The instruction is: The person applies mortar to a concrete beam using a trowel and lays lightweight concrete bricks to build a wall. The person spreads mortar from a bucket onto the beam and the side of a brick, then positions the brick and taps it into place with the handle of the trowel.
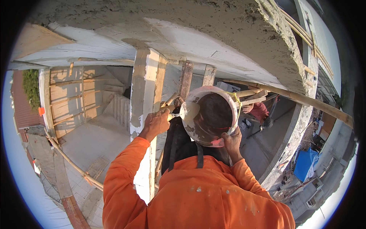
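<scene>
My left hand [155, 123] is closed around the handle of a trowel [189, 111], whose mortar-grey blade lies at the left rim of a bucket. That bucket [196, 133] is tilted, its mouth facing up toward me, with a dark inside, grey smears on its wall and a reddish patch low down. At its lower right, my right hand [232, 142] grips the rim. A yellow cord [239, 105] hangs at the bucket's right side. What the bucket holds is too dark to make out.
Overhead runs a wet-plastered beam [228, 36]. A pillar [145, 87] stands left of the bucket, and a bamboo pole [305, 100] crosses on the right. Below, a person [260, 112] in a red top is near a blue tarp [305, 164]. Another bamboo rail [72, 162] runs at left.
</scene>
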A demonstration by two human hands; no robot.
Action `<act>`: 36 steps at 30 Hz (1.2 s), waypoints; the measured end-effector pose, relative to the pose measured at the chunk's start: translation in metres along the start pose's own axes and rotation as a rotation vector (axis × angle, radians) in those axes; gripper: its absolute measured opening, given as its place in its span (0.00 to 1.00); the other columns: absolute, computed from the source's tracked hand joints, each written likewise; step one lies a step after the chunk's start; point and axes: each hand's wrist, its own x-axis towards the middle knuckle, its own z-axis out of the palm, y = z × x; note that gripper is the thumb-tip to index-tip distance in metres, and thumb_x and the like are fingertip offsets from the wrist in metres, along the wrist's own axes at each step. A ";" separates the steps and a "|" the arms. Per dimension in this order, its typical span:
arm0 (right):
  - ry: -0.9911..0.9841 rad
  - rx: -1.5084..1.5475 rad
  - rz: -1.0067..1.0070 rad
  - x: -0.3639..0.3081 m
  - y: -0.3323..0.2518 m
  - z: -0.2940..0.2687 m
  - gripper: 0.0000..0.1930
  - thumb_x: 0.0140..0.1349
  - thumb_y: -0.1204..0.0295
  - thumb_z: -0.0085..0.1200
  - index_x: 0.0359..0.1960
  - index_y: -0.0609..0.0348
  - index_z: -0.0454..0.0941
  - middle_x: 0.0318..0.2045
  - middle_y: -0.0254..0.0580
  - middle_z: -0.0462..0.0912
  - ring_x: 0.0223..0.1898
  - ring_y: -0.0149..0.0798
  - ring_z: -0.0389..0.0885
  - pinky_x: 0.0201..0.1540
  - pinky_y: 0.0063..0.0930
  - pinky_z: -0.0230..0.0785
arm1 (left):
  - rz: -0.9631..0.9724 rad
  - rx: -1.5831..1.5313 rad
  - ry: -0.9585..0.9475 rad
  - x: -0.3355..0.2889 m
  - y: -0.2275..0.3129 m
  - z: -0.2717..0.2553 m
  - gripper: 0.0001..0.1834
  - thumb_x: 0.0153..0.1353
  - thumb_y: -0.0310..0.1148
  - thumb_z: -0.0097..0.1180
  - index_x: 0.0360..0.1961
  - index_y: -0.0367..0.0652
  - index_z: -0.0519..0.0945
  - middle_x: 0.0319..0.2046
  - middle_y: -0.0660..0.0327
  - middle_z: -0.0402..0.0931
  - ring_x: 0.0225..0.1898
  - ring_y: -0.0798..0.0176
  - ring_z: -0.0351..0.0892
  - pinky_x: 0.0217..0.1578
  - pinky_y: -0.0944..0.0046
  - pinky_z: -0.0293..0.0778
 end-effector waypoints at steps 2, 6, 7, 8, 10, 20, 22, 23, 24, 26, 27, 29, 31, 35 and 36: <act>0.005 0.000 0.002 0.001 0.003 -0.004 0.13 0.42 0.77 0.56 0.32 0.61 0.70 0.24 0.29 0.71 0.25 0.27 0.68 0.30 0.24 0.66 | 0.058 -0.041 -0.144 -0.005 0.016 -0.027 0.26 0.53 0.35 0.53 0.56 0.42 0.72 0.48 0.41 0.76 0.51 0.41 0.76 0.52 0.47 0.71; 0.027 -0.045 0.010 0.005 0.015 -0.008 0.13 0.41 0.76 0.57 0.31 0.61 0.70 0.23 0.31 0.71 0.26 0.28 0.69 0.32 0.25 0.67 | 0.139 0.008 -0.053 0.003 0.024 -0.009 0.24 0.54 0.35 0.54 0.54 0.42 0.73 0.45 0.43 0.78 0.49 0.43 0.77 0.48 0.47 0.74; 0.028 -0.037 0.024 0.004 0.011 -0.009 0.13 0.41 0.76 0.57 0.31 0.61 0.70 0.23 0.31 0.71 0.26 0.28 0.69 0.32 0.25 0.67 | 0.153 0.085 0.022 0.007 0.027 -0.003 0.24 0.53 0.34 0.54 0.53 0.42 0.73 0.44 0.43 0.78 0.48 0.44 0.78 0.46 0.48 0.74; 0.035 -0.034 0.040 0.003 0.010 -0.010 0.13 0.41 0.76 0.57 0.31 0.61 0.70 0.23 0.31 0.71 0.26 0.28 0.69 0.32 0.25 0.67 | 0.175 0.159 0.093 0.013 0.033 0.006 0.23 0.53 0.34 0.54 0.52 0.42 0.74 0.42 0.44 0.78 0.47 0.46 0.79 0.44 0.48 0.75; 0.049 -0.008 0.034 0.005 0.009 -0.009 0.13 0.41 0.76 0.57 0.30 0.61 0.70 0.23 0.31 0.71 0.25 0.28 0.69 0.31 0.25 0.67 | 0.256 0.255 0.288 0.022 0.039 0.016 0.21 0.53 0.32 0.54 0.50 0.42 0.74 0.39 0.46 0.78 0.44 0.48 0.80 0.42 0.50 0.77; 0.047 0.044 0.064 0.006 0.011 -0.016 0.12 0.42 0.78 0.56 0.30 0.60 0.69 0.23 0.30 0.71 0.25 0.27 0.68 0.30 0.24 0.66 | 0.231 0.088 -0.030 0.034 0.056 0.023 0.20 0.58 0.40 0.52 0.51 0.46 0.74 0.40 0.40 0.79 0.43 0.42 0.80 0.46 0.46 0.74; 0.064 0.065 0.014 0.007 0.018 -0.015 0.12 0.42 0.78 0.56 0.30 0.61 0.69 0.23 0.31 0.71 0.25 0.27 0.68 0.30 0.24 0.66 | 0.229 0.094 -0.047 0.031 0.073 0.019 0.21 0.59 0.41 0.52 0.53 0.45 0.74 0.41 0.39 0.79 0.43 0.40 0.80 0.46 0.46 0.75; 0.066 0.074 -0.011 0.006 0.018 -0.013 0.12 0.42 0.78 0.56 0.30 0.61 0.69 0.23 0.31 0.71 0.25 0.27 0.68 0.30 0.24 0.66 | 0.222 0.094 -0.054 0.027 0.084 0.016 0.22 0.60 0.41 0.52 0.54 0.44 0.73 0.42 0.39 0.78 0.43 0.40 0.80 0.46 0.46 0.75; 0.060 0.046 -0.001 0.006 0.016 -0.013 0.12 0.42 0.78 0.56 0.30 0.61 0.69 0.23 0.31 0.71 0.25 0.27 0.68 0.30 0.24 0.66 | 0.268 0.128 0.063 0.029 0.087 0.024 0.22 0.60 0.40 0.52 0.55 0.44 0.73 0.43 0.39 0.78 0.43 0.40 0.80 0.46 0.46 0.74; 0.048 -0.010 0.019 0.007 0.009 -0.014 0.12 0.42 0.78 0.56 0.30 0.61 0.69 0.23 0.32 0.71 0.25 0.27 0.69 0.30 0.24 0.67 | 0.361 0.194 0.299 0.039 0.094 0.040 0.23 0.62 0.40 0.51 0.58 0.45 0.71 0.44 0.40 0.77 0.44 0.39 0.80 0.46 0.46 0.74; 0.052 -0.006 0.012 0.007 0.010 -0.013 0.13 0.41 0.79 0.56 0.31 0.61 0.69 0.23 0.30 0.71 0.25 0.26 0.68 0.30 0.24 0.66 | 0.407 0.263 0.371 0.044 0.100 0.042 0.25 0.62 0.36 0.50 0.61 0.47 0.69 0.45 0.42 0.76 0.46 0.40 0.78 0.46 0.46 0.74; 0.061 -0.001 -0.001 0.007 0.015 -0.012 0.14 0.40 0.81 0.56 0.32 0.60 0.69 0.23 0.28 0.69 0.25 0.25 0.67 0.29 0.22 0.64 | 0.445 0.271 0.393 0.048 0.116 0.035 0.25 0.62 0.34 0.50 0.61 0.48 0.69 0.43 0.43 0.76 0.46 0.42 0.77 0.45 0.45 0.74; 0.069 -0.034 0.029 0.007 0.005 -0.008 0.14 0.41 0.80 0.56 0.32 0.60 0.69 0.23 0.28 0.69 0.25 0.25 0.67 0.29 0.22 0.64 | 0.476 0.321 0.397 0.042 0.128 0.022 0.25 0.61 0.32 0.48 0.61 0.49 0.69 0.42 0.45 0.75 0.46 0.44 0.77 0.42 0.45 0.74; 0.094 -0.060 0.068 0.009 0.003 -0.004 0.14 0.41 0.79 0.56 0.32 0.61 0.70 0.23 0.29 0.69 0.25 0.26 0.67 0.30 0.23 0.64 | 0.446 0.377 0.377 0.055 0.130 0.021 0.22 0.63 0.32 0.46 0.60 0.49 0.70 0.41 0.46 0.76 0.44 0.44 0.78 0.41 0.48 0.75; 0.109 -0.083 0.051 0.010 0.003 -0.003 0.14 0.41 0.79 0.56 0.32 0.62 0.70 0.23 0.29 0.69 0.26 0.27 0.67 0.31 0.24 0.65 | 0.402 0.356 0.339 0.060 0.131 0.023 0.22 0.63 0.32 0.46 0.59 0.48 0.71 0.40 0.45 0.77 0.44 0.44 0.79 0.41 0.48 0.75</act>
